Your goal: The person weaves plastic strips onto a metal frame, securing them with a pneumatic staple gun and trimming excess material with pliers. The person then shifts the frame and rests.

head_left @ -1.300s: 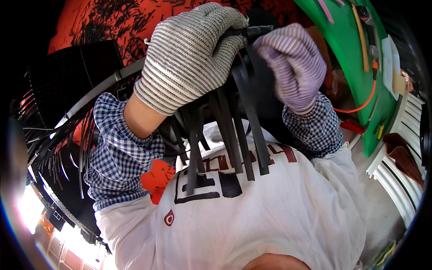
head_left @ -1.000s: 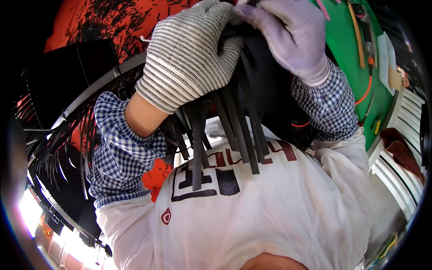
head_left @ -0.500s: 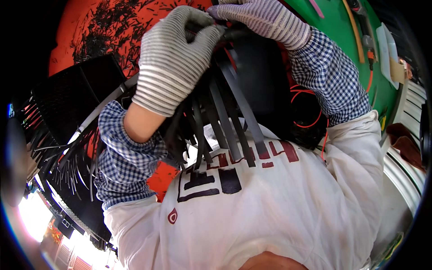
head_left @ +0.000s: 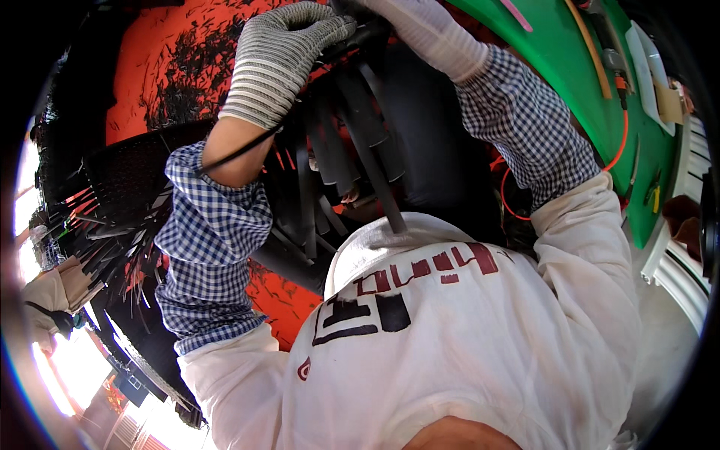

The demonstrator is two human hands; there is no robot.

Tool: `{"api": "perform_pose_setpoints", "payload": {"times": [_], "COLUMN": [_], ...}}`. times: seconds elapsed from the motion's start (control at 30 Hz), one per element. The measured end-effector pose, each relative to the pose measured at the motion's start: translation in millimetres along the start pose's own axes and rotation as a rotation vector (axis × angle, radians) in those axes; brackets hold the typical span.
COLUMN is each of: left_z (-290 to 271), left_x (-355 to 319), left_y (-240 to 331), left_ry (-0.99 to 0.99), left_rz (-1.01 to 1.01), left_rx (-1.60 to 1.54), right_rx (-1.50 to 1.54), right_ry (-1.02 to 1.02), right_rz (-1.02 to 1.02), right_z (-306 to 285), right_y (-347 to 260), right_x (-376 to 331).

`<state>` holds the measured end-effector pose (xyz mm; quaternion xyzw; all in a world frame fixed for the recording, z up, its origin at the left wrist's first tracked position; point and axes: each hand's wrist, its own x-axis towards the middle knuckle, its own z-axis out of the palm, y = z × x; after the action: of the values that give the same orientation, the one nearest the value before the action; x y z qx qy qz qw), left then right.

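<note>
My left hand (head_left: 281,56), in a grey-and-white striped glove, is closed with fingertips pinched at dark material near the top of the view. Flat black strips (head_left: 371,161) hang below it from a dark woven-looking piece toward my shirt. My right hand (head_left: 431,34), also gloved, is beside it at the same dark piece. Motion smears it, and its fingers are partly hidden at the upper edge. One thin black strip (head_left: 244,150) crosses my left wrist.
A red surface (head_left: 161,67) scattered with short black scraps lies at the upper left. Another black piece with many loose strip ends (head_left: 127,225) stands at the left. On the green table (head_left: 551,64) at the right are a corded tool (head_left: 615,60) and a white tray (head_left: 649,75). An orange-red cord (head_left: 622,142) runs down.
Both hands have moved slightly up, the right one also leftward. The hanging strips have shifted and swung. The view has turned a little, showing more at the left.
</note>
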<state>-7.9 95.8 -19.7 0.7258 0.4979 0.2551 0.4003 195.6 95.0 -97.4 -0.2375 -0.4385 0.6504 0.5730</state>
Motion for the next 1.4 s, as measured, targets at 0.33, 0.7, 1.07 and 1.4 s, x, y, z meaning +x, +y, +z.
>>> {"api": "perform_pose_setpoints", "payload": {"times": [0.33, 0.7, 1.07, 1.4], "left_z": [0.8, 7.8, -5.3, 2.9], "left_x": [5.3, 11.9, 28.2, 5.8], "left_y": [-8.5, 7.8, -0.2, 22.2], "left_ry": [0.005, 0.049, 0.009, 0.015], "left_rz": [0.240, 0.114, 0.141, 0.042], "left_rx": [-0.124, -0.142, -0.242, -0.357], "right_rx": [-0.622, -0.529, -0.712, -0.766], "right_ry": [0.050, 0.021, 0.225, 0.275], "right_rz": [-0.110, -0.108, -0.514, -0.430], "right_z": [38.9, 31.2, 35.3, 48.1], "right_y": [-26.8, -33.9, -7.0, -7.8], "right_x": [-40.7, -48.5, -26.7, -37.3]}}
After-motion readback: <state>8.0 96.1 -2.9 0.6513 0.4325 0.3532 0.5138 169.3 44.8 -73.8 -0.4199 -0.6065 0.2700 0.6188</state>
